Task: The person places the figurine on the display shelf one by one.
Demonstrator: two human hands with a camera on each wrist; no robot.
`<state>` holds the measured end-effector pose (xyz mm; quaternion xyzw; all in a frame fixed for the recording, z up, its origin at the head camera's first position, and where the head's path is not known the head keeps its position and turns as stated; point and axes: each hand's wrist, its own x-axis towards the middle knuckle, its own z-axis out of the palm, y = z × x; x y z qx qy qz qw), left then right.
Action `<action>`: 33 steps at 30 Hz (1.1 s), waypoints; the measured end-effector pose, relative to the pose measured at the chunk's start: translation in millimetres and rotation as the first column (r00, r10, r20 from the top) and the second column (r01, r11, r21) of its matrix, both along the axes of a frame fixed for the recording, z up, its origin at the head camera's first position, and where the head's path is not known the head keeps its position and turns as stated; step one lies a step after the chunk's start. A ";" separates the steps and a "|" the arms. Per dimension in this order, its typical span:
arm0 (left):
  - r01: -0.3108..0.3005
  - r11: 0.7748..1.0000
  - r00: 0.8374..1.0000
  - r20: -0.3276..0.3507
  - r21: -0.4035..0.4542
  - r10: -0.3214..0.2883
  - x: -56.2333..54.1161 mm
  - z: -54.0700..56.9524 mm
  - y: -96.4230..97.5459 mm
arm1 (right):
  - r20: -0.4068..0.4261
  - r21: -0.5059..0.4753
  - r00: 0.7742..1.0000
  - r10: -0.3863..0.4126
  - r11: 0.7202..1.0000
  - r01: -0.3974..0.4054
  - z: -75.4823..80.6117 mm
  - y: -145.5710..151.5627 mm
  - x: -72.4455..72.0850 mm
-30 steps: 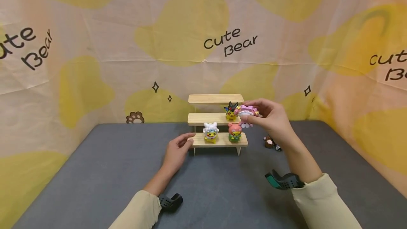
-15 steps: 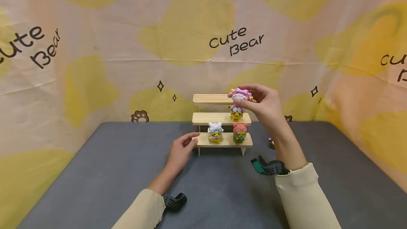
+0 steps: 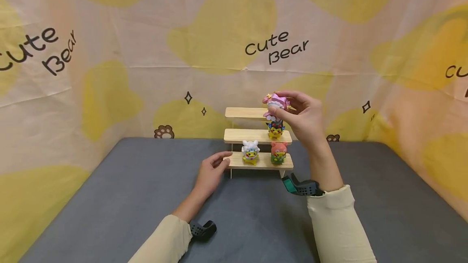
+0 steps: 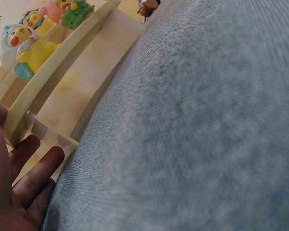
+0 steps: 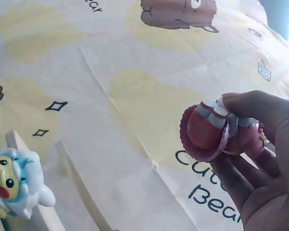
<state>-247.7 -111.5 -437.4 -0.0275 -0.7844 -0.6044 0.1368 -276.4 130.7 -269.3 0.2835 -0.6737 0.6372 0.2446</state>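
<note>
My right hand (image 3: pixel 305 119) pinches a pink figurine (image 3: pixel 276 102) with a ruffled skirt, in front of the right end of the top shelf. The right wrist view shows the same figurine (image 5: pixel 212 130) from below, its feet towards the camera, between thumb and fingers. With thumb and fingers, my left hand (image 3: pixel 210 173) holds the left end of the wooden three-tier display stand (image 3: pixel 261 165) at its lowest shelf. On that shelf stand a white-hooded yellow figurine (image 3: pixel 250 152) and a pink-hooded one with a green body (image 3: pixel 279 153). A dark-hooded figurine (image 3: pixel 276 130) stands on the middle shelf's right.
A grey cloth (image 3: pixel 164 198) covers the table. Behind it hangs a printed backdrop (image 3: pixel 204 52) with yellow patches and lettering. A small brown figurine (image 4: pixel 148 7) lies beyond the stand in the left wrist view. Both wrists wear dark straps (image 3: pixel 305 186).
My right hand has lifted the pink figurine from beside the middle shelf up to the top shelf's height. The left hand keeps its hold on the stand. The head view has shifted slightly.
</note>
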 end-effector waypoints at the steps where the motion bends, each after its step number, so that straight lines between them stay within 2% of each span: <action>1: 0.000 1.000 1.000 0.001 -0.001 0.000 0.1 0.0 -0.7 | -0.009 0.009 1.000 0.010 1.000 -0.010 -1.0 -1.7 -1.1; 6: 0.003 1.000 1.000 0.008 -0.009 -0.003 -0.3 -1.4 -1.5 | -0.048 0.084 0.998 0.028 0.996 -0.024 -8.0 -8.6 -8.3; 13: 0.013 1.000 1.000 -0.012 -0.018 -0.013 0.1 -1.2 -0.9 | -0.064 0.207 0.997 -0.035 0.977 0.048 -19.9 -13.7 -16.5; 19: 0.002 1.000 1.000 -0.005 -0.016 -0.002 0.1 -0.9 -1.7 | -0.056 0.247 0.996 -0.065 0.966 0.077 -27.0 -16.2 -22.1; 25: 0.020 1.000 1.000 -0.002 0.013 -0.020 0.1 -1.8 -1.2 | -0.103 0.320 0.987 -0.127 0.935 0.154 -31.3 -18.5 -23.3; 33: 0.029 0.999 1.000 -0.002 0.023 -0.029 0.3 -1.8 -0.6 | -0.159 0.378 0.980 -0.116 0.910 0.169 -36.8 -25.1 -25.8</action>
